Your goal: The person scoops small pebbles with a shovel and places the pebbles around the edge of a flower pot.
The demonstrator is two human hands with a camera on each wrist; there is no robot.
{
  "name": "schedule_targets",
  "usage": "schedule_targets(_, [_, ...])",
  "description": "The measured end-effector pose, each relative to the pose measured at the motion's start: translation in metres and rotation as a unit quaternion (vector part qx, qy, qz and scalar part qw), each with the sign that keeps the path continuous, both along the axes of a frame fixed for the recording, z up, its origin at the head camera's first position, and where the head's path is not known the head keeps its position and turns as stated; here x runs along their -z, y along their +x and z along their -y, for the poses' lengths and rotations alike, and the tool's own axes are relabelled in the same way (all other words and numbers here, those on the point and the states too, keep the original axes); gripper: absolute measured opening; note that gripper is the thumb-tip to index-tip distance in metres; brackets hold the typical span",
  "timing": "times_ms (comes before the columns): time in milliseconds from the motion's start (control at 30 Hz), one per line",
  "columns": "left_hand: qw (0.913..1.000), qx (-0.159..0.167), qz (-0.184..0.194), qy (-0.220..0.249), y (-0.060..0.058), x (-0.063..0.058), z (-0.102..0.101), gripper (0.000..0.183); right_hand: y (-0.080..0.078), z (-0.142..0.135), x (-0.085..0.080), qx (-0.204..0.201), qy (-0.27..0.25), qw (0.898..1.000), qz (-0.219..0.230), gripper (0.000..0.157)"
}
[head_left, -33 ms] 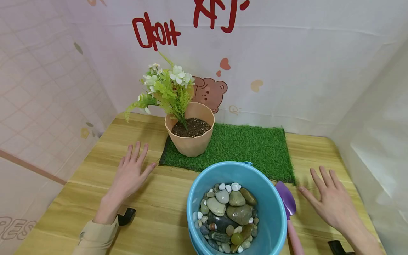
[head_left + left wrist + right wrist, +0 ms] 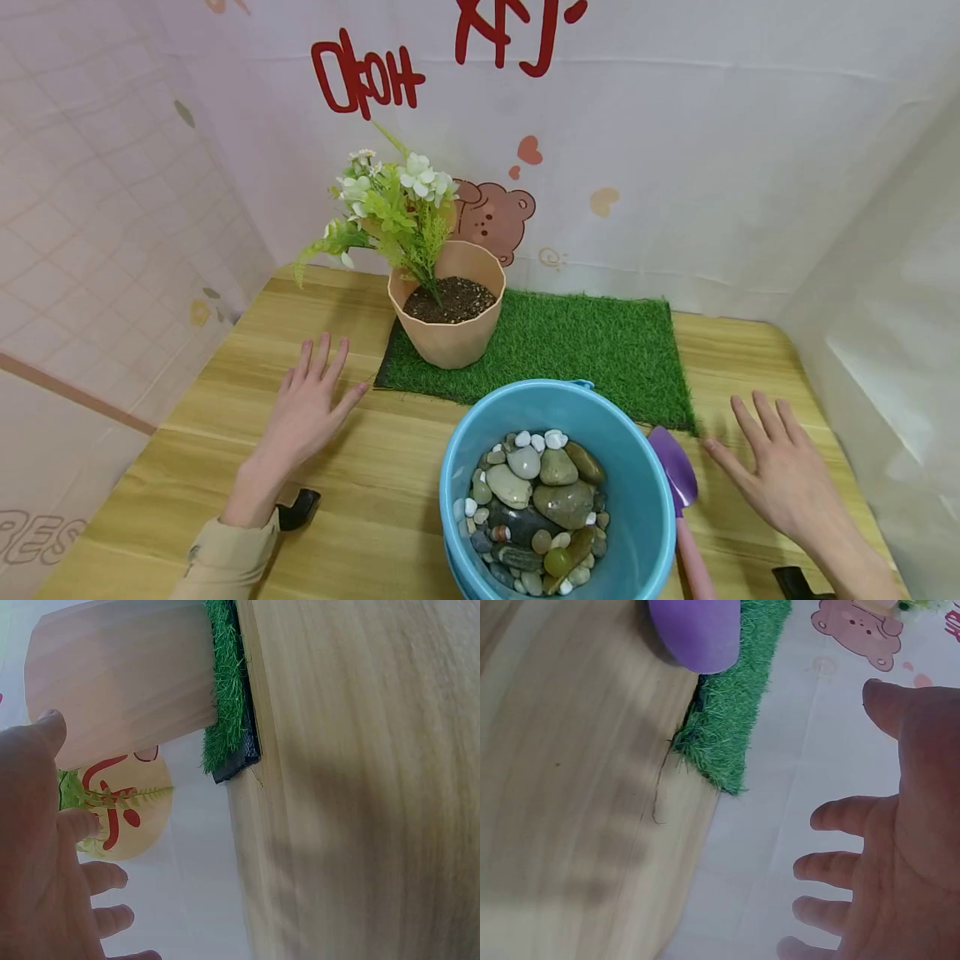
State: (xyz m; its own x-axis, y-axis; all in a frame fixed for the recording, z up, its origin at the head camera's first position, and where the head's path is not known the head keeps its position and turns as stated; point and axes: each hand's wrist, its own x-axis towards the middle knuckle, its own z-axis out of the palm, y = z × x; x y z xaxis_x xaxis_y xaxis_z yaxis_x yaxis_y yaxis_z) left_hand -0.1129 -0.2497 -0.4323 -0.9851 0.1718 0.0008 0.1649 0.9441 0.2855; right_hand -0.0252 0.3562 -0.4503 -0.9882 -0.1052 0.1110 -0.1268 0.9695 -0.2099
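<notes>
My left hand (image 2: 303,408) is held palm down over the left of the table, fingers spread, nothing in its grasp. Nearest to it is a peach flowerpot (image 2: 453,337) with dark soil and a white-flowered plant (image 2: 405,200) leaning left. On the right, my right hand (image 2: 783,475) also has its fingers spread and holds nothing. Beside it lies a trowel with a purple scoop (image 2: 675,468) and pink handle (image 2: 696,562). Between the hands stands a light blue bucket (image 2: 555,393) with stones (image 2: 562,504) of several sizes inside. In both wrist views, hand shadows fall on the wood.
A green artificial grass mat (image 2: 592,346) lies under the pot, behind the bucket. White printed cloth (image 2: 675,150) hangs along the back, with more cloth at both sides. The wooden table (image 2: 360,517) has its rear edge against the cloth.
</notes>
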Motion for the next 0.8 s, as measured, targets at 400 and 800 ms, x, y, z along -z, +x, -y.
schedule_targets(400, [0.9935, 0.007, -0.012, 0.113, -0.009, 0.001, -0.003, 0.076, -0.016, 0.022, -0.02, -0.005, -0.065, 0.998, -0.002, 0.078])
schedule_targets(800, [0.9517, 0.015, -0.087, 0.294, -0.025, -0.006, -0.017, 0.061, -0.057, 0.055, -0.036, -0.05, -0.168, 0.984, -0.026, 0.071])
